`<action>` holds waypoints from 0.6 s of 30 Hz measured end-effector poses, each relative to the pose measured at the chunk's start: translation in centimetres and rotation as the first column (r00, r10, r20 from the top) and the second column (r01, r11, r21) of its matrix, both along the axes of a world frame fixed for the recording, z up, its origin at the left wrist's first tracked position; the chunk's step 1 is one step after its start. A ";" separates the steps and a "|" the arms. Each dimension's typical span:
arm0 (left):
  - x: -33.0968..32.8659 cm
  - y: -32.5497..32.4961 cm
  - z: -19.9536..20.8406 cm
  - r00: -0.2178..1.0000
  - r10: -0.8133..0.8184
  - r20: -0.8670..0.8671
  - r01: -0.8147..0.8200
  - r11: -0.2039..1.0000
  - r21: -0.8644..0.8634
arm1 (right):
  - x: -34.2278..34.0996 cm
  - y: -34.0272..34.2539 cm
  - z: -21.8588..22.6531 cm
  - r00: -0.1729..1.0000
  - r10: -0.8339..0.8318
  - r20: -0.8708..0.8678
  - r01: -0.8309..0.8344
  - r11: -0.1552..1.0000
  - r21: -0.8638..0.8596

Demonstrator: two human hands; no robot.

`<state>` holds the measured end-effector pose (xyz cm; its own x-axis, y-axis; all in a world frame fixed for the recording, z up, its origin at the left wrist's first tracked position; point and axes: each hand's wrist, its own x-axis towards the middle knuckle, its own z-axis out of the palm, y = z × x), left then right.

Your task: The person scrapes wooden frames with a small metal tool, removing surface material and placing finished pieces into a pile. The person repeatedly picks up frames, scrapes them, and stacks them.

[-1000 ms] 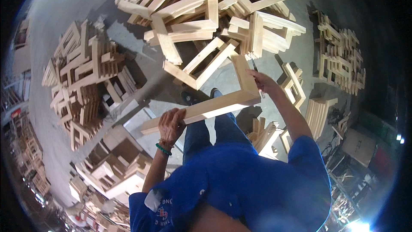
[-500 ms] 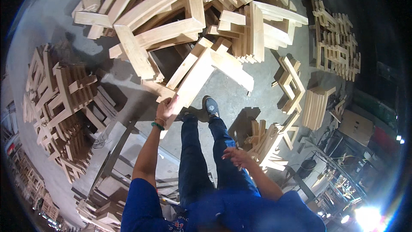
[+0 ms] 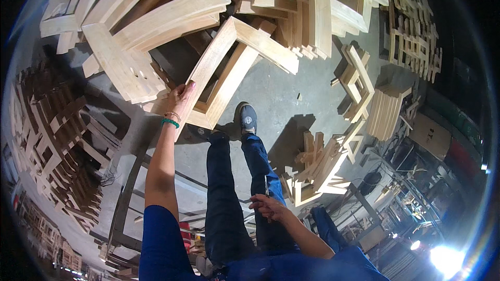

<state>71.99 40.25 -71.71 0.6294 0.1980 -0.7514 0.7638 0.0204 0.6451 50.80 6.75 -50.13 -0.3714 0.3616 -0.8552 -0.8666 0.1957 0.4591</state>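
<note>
My left hand [image 3: 180, 99], with a green bracelet at the wrist, is closed round the edge of an L-shaped wooden frame piece [image 3: 211, 54]. One long leg slopes down past my hand, and the shorter leg [image 3: 268, 49] runs off to the right from the top corner. Just behind it stands another pale wooden frame [image 3: 229, 83], its lower corner near my shoes. Over my thigh, my right hand [image 3: 268, 207] hangs with its fingers curled. A thin pale line shows beside those fingers; whether they hold it is hard to make out.
A large pile of joined wooden frames [image 3: 169, 21] fills the far side. Another stack [image 3: 57, 140] stands at left. Loose frames [image 3: 359, 83] and a heap of angled pieces [image 3: 325, 177] lie at right, beyond my shoe [image 3: 248, 117]. A metal frame [image 3: 122, 213] is near my left arm.
The L-shaped piece has shifted left in view, apart from the frame behind it, with my left hand on it. My right hand has moved slightly left and down. The whole view has shifted.
</note>
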 end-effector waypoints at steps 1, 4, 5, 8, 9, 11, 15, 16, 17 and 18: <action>0.3 -0.7 -0.3 0.991 -0.130 0.002 0.129 0.984 0.121 | 0.3 0.0 0.1 1.000 -0.004 -0.011 0.004 1.000 -0.008; -0.3 -2.8 -0.7 0.874 -0.485 -0.013 0.401 0.707 0.583 | 0.1 -0.2 -0.4 0.999 -0.021 -0.027 0.022 0.999 0.039; -0.3 -3.3 -1.0 0.873 -0.482 0.081 0.326 0.698 0.637 | -0.2 -0.4 -0.6 0.999 -0.027 -0.029 0.029 0.997 0.065; -1.6 -2.7 -2.8 0.869 -0.460 0.181 0.203 0.667 0.717 | 0.0 -0.4 -0.8 0.999 0.000 0.034 -0.004 0.994 0.110; -1.9 -2.3 -3.5 0.888 -0.446 0.114 0.254 0.680 0.688 | 0.1 -0.4 -0.8 1.000 -0.012 0.026 0.009 0.994 0.106; -1.1 -2.0 -3.5 0.888 -0.460 0.028 0.342 0.699 0.628 | 0.2 -0.6 -1.1 0.999 0.038 0.032 -0.040 0.996 0.082; 0.0 -2.1 -2.9 0.871 -0.489 -0.049 0.411 0.669 0.620 | 0.0 -0.4 -1.3 0.995 0.096 0.036 -0.098 0.993 0.063; -0.4 -2.2 -3.2 0.876 -0.480 -0.045 0.390 0.651 0.651 | 0.1 -0.5 -1.3 0.994 0.104 0.035 -0.106 0.992 0.065; -1.0 -2.3 -3.3 0.882 -0.470 0.032 0.317 0.641 0.699 | 0.1 -0.6 -1.4 0.993 0.113 0.024 -0.114 0.990 0.078; -0.9 -1.8 -3.9 0.876 -0.481 0.044 0.338 0.675 0.656 | 0.3 -0.6 -1.5 0.992 0.123 0.023 -0.125 0.989 0.083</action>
